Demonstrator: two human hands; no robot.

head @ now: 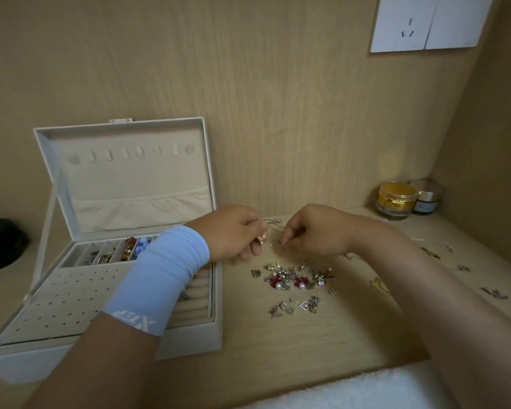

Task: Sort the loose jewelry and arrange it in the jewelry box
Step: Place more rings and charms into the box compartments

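Forearm (101,364) overlaps box (124,178); left hand (230,231), right hand (316,231) pinch blurred jewelry (261,238).

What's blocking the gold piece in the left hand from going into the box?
Nothing visible. The jewelry box stands open just left of the left hand pinching the gold piece; only that arm's own blue sleeve crosses over its tray.

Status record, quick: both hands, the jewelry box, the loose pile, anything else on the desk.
left hand: pinches a gold piece
right hand: fingertips pinched together, contents too small to tell
jewelry box: open, lid up, rear compartments partly filled
loose pile: on desk, right of box
other: gold jar, dark jar, back right
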